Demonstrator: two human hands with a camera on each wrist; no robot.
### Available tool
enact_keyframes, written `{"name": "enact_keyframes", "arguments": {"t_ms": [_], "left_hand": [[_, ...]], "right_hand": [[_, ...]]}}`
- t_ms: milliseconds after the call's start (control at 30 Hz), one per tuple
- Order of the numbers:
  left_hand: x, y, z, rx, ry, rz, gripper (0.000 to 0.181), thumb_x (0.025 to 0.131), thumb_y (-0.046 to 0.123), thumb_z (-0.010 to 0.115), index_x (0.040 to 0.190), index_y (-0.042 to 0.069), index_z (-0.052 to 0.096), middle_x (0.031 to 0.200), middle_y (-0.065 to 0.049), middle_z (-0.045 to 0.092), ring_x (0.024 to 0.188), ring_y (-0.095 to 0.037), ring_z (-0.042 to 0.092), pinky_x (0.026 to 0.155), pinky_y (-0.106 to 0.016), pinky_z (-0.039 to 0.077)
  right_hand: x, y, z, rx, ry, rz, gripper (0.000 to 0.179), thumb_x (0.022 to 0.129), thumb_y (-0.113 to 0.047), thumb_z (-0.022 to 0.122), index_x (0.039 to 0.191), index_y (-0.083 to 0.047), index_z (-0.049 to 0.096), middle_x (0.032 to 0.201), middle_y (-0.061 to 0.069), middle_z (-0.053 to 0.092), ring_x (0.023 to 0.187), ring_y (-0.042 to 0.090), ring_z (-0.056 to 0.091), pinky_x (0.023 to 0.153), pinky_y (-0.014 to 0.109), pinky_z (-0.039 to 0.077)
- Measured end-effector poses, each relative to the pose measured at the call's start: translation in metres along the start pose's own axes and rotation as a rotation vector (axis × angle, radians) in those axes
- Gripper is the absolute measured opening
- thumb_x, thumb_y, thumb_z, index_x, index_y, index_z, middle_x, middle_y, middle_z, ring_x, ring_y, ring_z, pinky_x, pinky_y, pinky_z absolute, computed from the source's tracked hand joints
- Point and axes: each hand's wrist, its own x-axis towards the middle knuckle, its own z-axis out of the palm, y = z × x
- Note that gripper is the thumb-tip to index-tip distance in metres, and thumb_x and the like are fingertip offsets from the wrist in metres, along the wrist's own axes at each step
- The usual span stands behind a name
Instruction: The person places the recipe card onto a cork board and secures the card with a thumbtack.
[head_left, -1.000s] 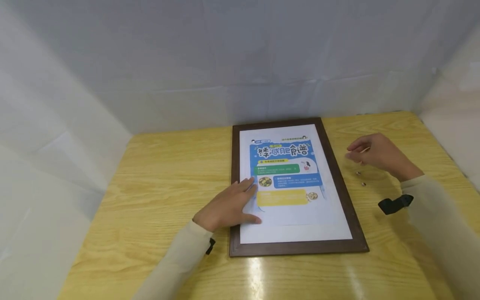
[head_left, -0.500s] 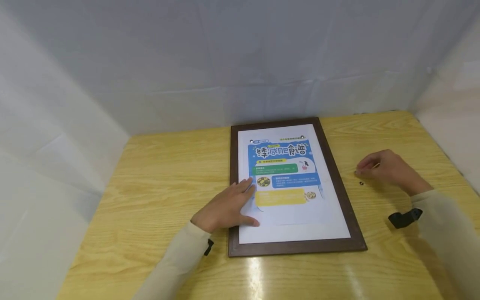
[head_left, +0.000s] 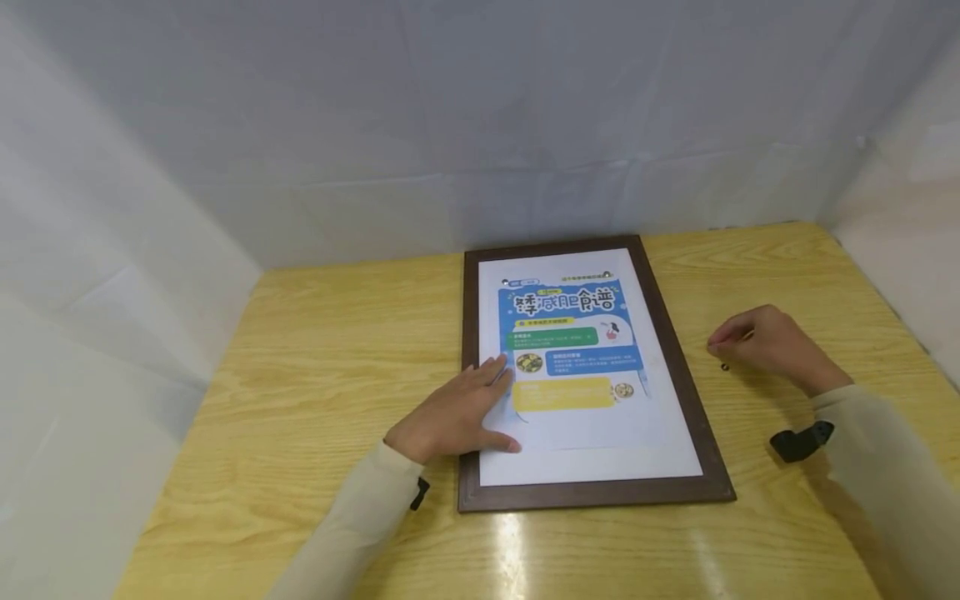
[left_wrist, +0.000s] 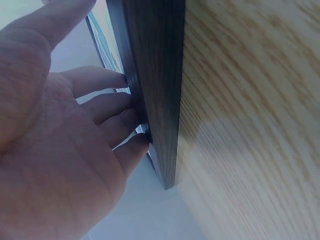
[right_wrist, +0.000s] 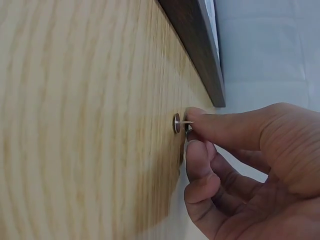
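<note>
small metal thumbtack (right_wrist: 177,123), head down on table (head_left: 337,350)

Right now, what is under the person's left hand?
The left hand lies flat on the blue poster and the brown frame's left edge. What the palm covers cannot be seen.

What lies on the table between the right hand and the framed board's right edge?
Nothing but bare wooden table. In the head view the stretch from the right hand to the board's dark frame is empty; one pin lies right beside the fingers.
</note>
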Motion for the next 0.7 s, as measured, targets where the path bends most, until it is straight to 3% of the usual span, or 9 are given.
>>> {"name": "enact_keyframes", "arguments": {"t_ms": [300,700], "left_hand": [[0.0,0.0,0.0,0.007,0.001,0.001,0.102,0.086,0.052,0.075,0.157,-0.003,0.026,0.167,-0.017,0.012,0.154,-0.03,0.014,0.125,-0.044,0.011],[0.0,0.0,0.0,-0.003,-0.001,-0.001,0.103,0.086,0.052,0.076,0.158,-0.002,0.025,0.167,-0.016,0.01,0.154,-0.029,0.013,0.125,-0.043,0.01]], "right_hand": [[0.005,-0.015,0.001,-0.025,0.031,-0.022,0.016,0.096,-0.017,0.072,0.101,-0.002,0.077,0.099,0.011,0.075,0.085,0.021,0.065,0.07,0.033,0.053],[0.016,-0.065,0.015,0.021,0.027,-0.056,0.016,0.097,-0.014,0.069,0.103,0.0,0.075,0.1,0.014,0.071,0.083,0.026,0.063,0.065,0.033,0.053]]}}
